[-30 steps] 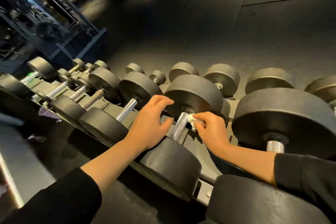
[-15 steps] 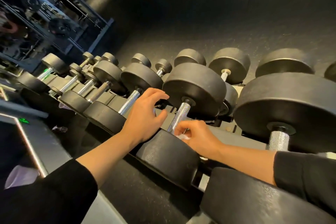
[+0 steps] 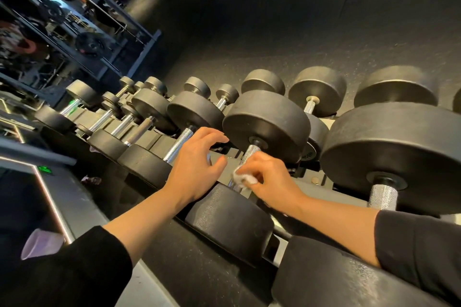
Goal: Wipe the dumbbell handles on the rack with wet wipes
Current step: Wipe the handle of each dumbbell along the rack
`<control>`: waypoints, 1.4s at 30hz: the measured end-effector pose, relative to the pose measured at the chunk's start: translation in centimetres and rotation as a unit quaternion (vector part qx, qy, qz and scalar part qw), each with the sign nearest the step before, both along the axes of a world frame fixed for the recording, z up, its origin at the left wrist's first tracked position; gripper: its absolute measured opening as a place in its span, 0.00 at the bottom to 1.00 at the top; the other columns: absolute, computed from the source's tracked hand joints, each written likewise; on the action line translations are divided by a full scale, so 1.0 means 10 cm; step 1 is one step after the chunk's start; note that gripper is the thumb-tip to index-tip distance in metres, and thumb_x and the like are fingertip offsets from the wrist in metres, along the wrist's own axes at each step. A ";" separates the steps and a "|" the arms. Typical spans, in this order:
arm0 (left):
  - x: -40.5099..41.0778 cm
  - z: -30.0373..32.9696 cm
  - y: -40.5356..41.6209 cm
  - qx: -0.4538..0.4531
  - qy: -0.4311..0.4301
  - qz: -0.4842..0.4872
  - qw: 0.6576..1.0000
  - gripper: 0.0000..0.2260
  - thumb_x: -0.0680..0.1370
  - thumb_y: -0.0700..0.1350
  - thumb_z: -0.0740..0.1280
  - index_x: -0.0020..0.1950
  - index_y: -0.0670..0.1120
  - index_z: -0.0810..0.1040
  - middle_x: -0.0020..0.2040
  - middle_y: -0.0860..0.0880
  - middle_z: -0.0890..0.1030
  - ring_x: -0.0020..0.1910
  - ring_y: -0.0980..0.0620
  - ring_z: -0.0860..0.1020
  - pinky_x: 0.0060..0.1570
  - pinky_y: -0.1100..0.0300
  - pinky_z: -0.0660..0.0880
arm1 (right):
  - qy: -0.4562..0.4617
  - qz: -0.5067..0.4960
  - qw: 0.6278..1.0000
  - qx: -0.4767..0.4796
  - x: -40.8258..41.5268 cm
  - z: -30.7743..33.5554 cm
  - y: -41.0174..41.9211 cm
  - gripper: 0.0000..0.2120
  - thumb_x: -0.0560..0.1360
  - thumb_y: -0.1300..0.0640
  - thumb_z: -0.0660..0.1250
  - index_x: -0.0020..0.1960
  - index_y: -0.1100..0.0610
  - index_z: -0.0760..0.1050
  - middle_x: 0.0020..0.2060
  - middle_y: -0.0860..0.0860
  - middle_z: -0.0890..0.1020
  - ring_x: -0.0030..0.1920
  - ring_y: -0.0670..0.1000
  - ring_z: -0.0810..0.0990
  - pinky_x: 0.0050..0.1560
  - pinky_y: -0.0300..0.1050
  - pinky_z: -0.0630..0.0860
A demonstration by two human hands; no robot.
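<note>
Your rack [image 3: 306,183] runs from far left to close right under both hands, w/ black dumbbells in 2 tiers. Biggest thing near you: the dumbbell right of your right hand, its far head [image 3: 399,154] well above your forearm and its knurled handle [image 3: 383,197] just beyond your sleeve. Next, the dumbbell you're on: far head [image 3: 268,124] just past both hands' fingertips, near head [image 3: 229,215] below and between your wrists. Its handle [image 3: 252,152] slants from that far head down toward you; only the upper bit shows, the rest is behind your right hand. Left of your left hand sits the next dumbbell, its handle [image 3: 178,144] just beside your knuckles; smaller ones trail off farther left.

Left hand [image 3: 197,167]: fingers spread and loosely bent, gripping nothing, heel of the palm by the near head; can't tell if it touches. Right hand [image 3: 270,179]: fingers curled, pinching a small crumpled white wipe [image 3: 243,178] at the fingertips. The wipe sits at the left edge of that hand, against the lower part of the handle, just above the near head. Thumb of the left hand is near the wipe, not touching.
</note>
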State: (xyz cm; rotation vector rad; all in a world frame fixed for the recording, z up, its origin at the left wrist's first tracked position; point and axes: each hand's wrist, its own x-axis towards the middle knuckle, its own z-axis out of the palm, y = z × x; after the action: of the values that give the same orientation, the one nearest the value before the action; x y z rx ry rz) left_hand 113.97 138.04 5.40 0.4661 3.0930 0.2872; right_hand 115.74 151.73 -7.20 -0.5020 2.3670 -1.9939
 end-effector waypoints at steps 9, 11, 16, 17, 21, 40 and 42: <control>-0.02 -0.01 0.01 0.000 -0.012 0.004 1.000 0.12 0.74 0.41 0.67 0.56 0.50 0.78 0.57 0.57 0.74 0.54 0.63 0.70 0.52 0.76 0.62 | -0.006 -0.048 0.999 -0.010 0.00 0.06 0.01 0.11 0.73 0.68 0.68 0.52 0.59 0.82 0.47 0.47 0.75 0.46 0.41 0.74 0.48 0.25 0.68; -0.01 0.01 0.02 0.005 -0.017 0.005 1.000 0.12 0.74 0.40 0.67 0.56 0.50 0.78 0.57 0.56 0.74 0.55 0.62 0.70 0.53 0.75 0.62 | -0.006 -0.098 0.995 0.034 -0.09 0.08 0.10 0.15 0.75 0.66 0.66 0.61 0.58 0.78 0.59 0.49 0.74 0.57 0.44 0.72 0.59 0.30 0.68; -0.01 0.00 0.02 0.001 -0.016 -0.006 1.000 0.12 0.75 0.42 0.67 0.58 0.50 0.78 0.58 0.56 0.74 0.55 0.62 0.70 0.51 0.79 0.61 | 0.012 0.020 0.987 0.156 -0.10 0.09 0.13 0.23 0.77 0.65 0.62 0.70 0.51 0.69 0.70 0.45 0.68 0.68 0.47 0.63 0.68 0.38 0.58; -0.01 -0.01 0.01 -0.002 -0.015 -0.009 1.000 0.12 0.75 0.43 0.66 0.58 0.50 0.78 0.58 0.56 0.74 0.55 0.63 0.69 0.50 0.80 0.60 | 0.030 0.043 0.986 0.160 -0.07 0.10 0.11 0.22 0.77 0.65 0.62 0.69 0.51 0.71 0.68 0.45 0.70 0.68 0.47 0.64 0.68 0.39 0.59; -0.02 -0.04 -0.06 0.030 -0.012 -0.046 0.998 0.12 0.75 0.42 0.67 0.58 0.50 0.78 0.58 0.56 0.74 0.54 0.63 0.72 0.50 0.80 0.62 | 0.090 0.123 0.975 0.164 0.01 0.12 0.11 0.16 0.74 0.63 0.67 0.61 0.54 0.79 0.60 0.47 0.77 0.62 0.43 0.71 0.66 0.36 0.67; -1.58 -0.31 -1.02 -0.161 -0.065 -0.466 0.867 0.36 0.80 0.45 0.60 0.77 0.58 0.38 0.77 0.60 0.38 0.33 0.56 0.73 0.35 0.62 0.76 | -0.123 0.108 0.857 0.488 -0.46 0.81 -0.32 0.17 0.76 0.64 0.64 0.60 0.49 0.77 0.60 0.44 0.77 0.56 0.44 0.70 0.57 0.34 0.67; -1.68 -0.38 -1.05 -0.138 -0.055 -0.490 0.859 0.36 0.80 0.45 0.61 0.76 0.59 0.37 0.77 0.60 0.38 0.33 0.56 0.74 0.34 0.63 0.76 | -0.179 0.115 0.858 0.467 -0.41 0.94 -0.39 0.14 0.76 0.62 0.65 0.57 0.50 0.79 0.59 0.44 0.78 0.58 0.44 0.74 0.58 0.34 0.69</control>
State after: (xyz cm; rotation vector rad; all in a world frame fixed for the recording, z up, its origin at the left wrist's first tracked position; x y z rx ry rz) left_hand 97.22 127.52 1.63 1.7686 2.2968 -0.1432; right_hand 111.65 147.82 2.21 -0.2915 2.4758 -0.5929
